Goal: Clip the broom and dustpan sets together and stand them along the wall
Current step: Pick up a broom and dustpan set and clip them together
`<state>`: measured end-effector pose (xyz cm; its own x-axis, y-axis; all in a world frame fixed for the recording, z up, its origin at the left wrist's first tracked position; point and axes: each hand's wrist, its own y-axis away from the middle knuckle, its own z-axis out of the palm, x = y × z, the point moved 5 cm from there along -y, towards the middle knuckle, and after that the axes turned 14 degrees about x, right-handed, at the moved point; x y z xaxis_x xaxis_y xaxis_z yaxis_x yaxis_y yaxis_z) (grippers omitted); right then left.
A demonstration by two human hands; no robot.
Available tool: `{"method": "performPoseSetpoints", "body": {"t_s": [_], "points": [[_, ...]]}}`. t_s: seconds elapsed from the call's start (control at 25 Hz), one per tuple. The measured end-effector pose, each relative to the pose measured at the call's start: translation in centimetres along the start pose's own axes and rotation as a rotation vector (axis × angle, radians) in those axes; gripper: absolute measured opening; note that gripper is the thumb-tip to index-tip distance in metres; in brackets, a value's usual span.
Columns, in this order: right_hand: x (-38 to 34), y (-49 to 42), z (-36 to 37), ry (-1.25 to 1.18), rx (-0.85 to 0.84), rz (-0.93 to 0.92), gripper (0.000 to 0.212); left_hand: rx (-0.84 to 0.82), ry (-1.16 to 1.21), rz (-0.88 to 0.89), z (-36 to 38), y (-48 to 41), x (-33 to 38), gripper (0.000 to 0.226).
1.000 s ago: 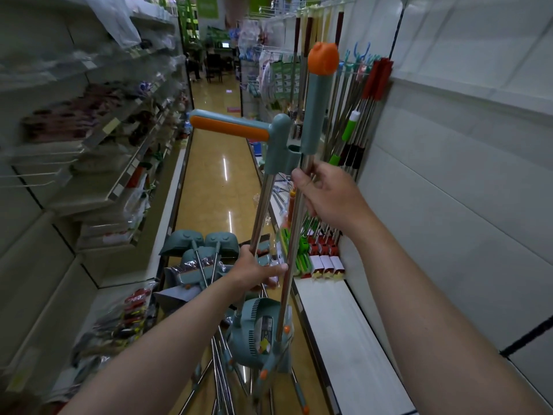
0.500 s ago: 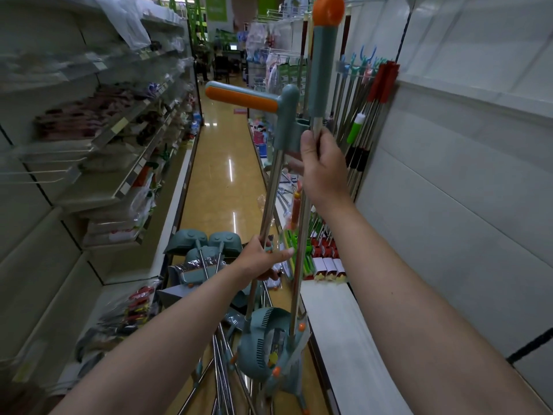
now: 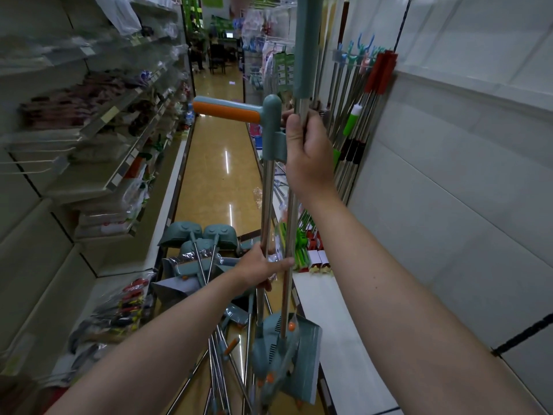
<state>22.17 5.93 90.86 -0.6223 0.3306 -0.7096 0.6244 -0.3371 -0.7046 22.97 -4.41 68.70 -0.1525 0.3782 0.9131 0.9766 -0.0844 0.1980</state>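
Observation:
I hold one teal broom and dustpan set upright in a shop aisle. My right hand (image 3: 308, 151) grips the broom's steel pole (image 3: 288, 235) just below its teal grip, whose top runs out of view. My left hand (image 3: 260, 266) is closed around the dustpan's steel pole (image 3: 267, 187) lower down. The dustpan's teal and orange T-handle (image 3: 233, 110) sticks out to the left, its clip beside the broom pole. The dustpan and broom head (image 3: 287, 351) hang together above the floor.
More teal dustpans and brooms (image 3: 203, 250) lie piled on the yellow floor, with loose steel poles (image 3: 221, 363) crossing below. Mops and poles (image 3: 359, 130) lean on the white wall at right above a low white shelf (image 3: 338, 324). Stocked shelves (image 3: 89, 130) line the left.
The set has risen, so the broom's orange cap is now out of view at the top. My right hand slid up the broom pole to the clip; my left hand kept its hold.

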Motion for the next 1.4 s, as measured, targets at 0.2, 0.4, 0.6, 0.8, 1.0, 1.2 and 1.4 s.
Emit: {"method": "performPoseSetpoints", "body": {"t_s": [0.2,0.4,0.6,0.8,1.0,1.2,1.4], "points": [[-0.6,-0.4,-0.6,-0.06,0.063,0.002,0.031,0.105,-0.257,0.121,-0.4,-0.7,0.6,0.055],[-1.6,-0.7,-0.9,-0.078,0.065,-0.002,0.032,0.067,0.02,0.092,0.1,-1.0,0.8,0.052],[-2.0,-1.4,-0.6,-0.083,0.048,-0.008,0.025,0.047,0.329,0.222,0.4,-0.2,3.3,0.071],[-1.8,-2.0,-1.1,-0.103,0.043,0.019,0.023,-0.041,0.303,0.351,-0.7,0.3,7.6,0.028],[-2.3,-2.8,-1.1,-0.211,0.028,0.071,0.024,-0.197,0.302,0.321,-1.3,0.8,8.2,0.031],[-2.5,-2.9,-0.9,-0.311,0.057,0.106,0.023,-0.098,0.297,0.337,-1.2,0.2,7.2,0.023],[1.2,-0.1,-0.6,-0.461,-0.357,0.415,0.037,-0.052,0.262,0.349,-1.2,0.1,6.1,0.014]]}}
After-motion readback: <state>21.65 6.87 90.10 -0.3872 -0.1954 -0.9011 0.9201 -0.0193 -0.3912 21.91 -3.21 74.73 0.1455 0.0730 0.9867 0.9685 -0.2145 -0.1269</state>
